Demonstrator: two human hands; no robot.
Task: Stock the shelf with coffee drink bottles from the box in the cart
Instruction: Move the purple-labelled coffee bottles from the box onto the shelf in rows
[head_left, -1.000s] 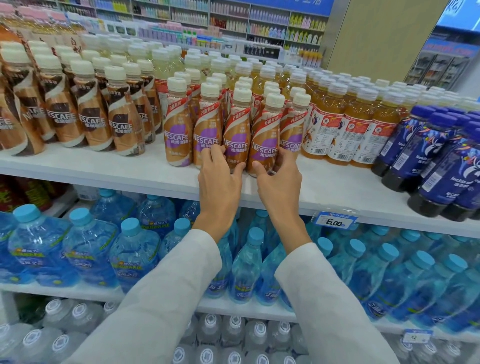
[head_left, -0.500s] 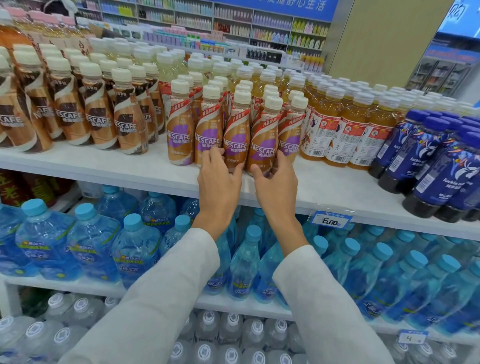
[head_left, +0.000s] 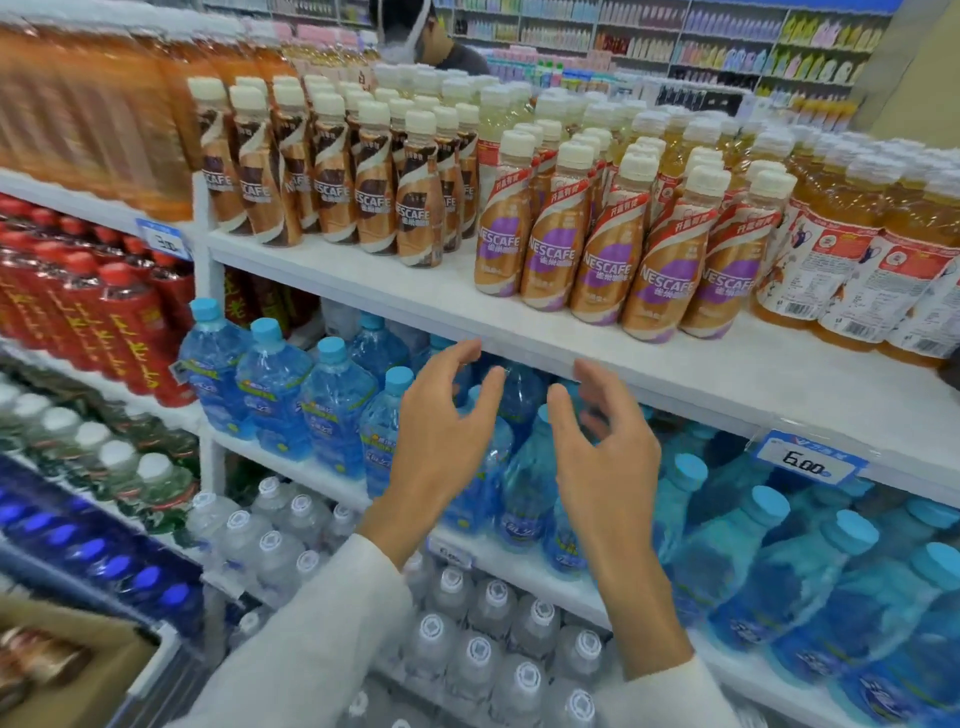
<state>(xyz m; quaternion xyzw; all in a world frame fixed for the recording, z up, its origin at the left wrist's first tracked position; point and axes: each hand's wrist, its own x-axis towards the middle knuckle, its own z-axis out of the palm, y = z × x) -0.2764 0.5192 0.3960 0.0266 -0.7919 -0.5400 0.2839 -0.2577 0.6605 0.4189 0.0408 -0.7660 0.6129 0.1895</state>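
A row of purple-labelled coffee drink bottles (head_left: 608, 260) stands on the white top shelf (head_left: 727, 374), with brown-labelled coffee bottles (head_left: 332, 192) to their left. My left hand (head_left: 441, 436) and my right hand (head_left: 602, 452) hover side by side below the shelf's front edge, in front of the blue water bottles. Both hold nothing, with fingers relaxed and slightly curved. The corner of a cardboard box (head_left: 67, 670) with bottles inside shows at the bottom left.
Blue water bottles (head_left: 280, 384) fill the middle shelf, clear bottles (head_left: 467, 649) the one below. Red bottles (head_left: 104, 312) and orange drinks (head_left: 88, 109) stand left, tea bottles (head_left: 857, 249) right. A price tag (head_left: 805, 460) hangs on the shelf edge. A person (head_left: 426, 36) stands beyond the shelf.
Both hands have let go of the purple-labelled bottles and drawn back and down from the shelf. The view has swung left, bringing the box corner into sight.
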